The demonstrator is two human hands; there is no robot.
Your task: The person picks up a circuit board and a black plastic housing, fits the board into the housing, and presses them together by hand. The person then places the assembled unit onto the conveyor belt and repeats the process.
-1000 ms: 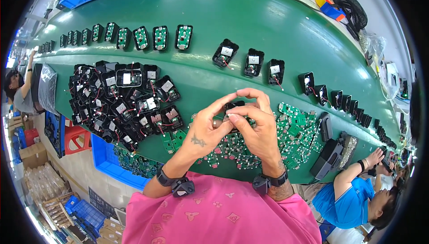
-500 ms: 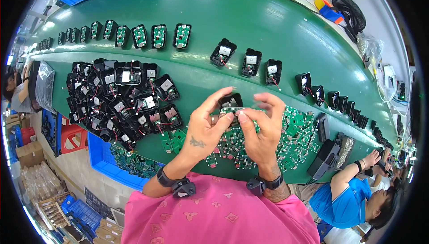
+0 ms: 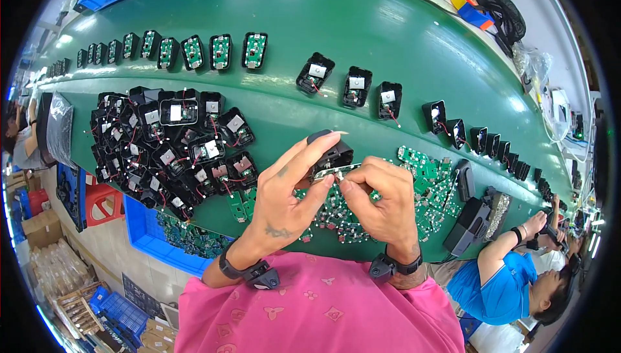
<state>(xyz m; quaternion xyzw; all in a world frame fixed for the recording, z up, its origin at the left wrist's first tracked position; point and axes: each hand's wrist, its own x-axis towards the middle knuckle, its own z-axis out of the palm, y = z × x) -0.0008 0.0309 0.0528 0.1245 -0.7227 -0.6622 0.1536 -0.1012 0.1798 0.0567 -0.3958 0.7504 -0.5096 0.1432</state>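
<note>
My left hand (image 3: 281, 204) is closed around a small black plastic housing (image 3: 339, 154), its fingers over the far side. A green circuit board (image 3: 326, 171) is pinched under the left thumb, edge-on and tilted at the near side of the housing. My right hand (image 3: 380, 201) has thumb and index finger pressed together at the board's right end, on a small pale piece that may be a wire connector; the fingers partly hide it. Loose green circuit boards (image 3: 427, 188) lie in a heap beneath and around both hands.
Black housings with red wires (image 3: 152, 152) are piled at the left. Rows of housings (image 3: 388, 101), some with boards (image 3: 254, 50), line the green table (image 3: 284, 101). A blue bin of boards (image 3: 145, 227) sits at lower left. A co-worker (image 3: 498, 288) is at the right.
My right hand's spread fingers have curled in and moved closer to the board's end. The left fingers have wrapped further over the housing, and the board has tipped edge-on. The view shifted slightly.
</note>
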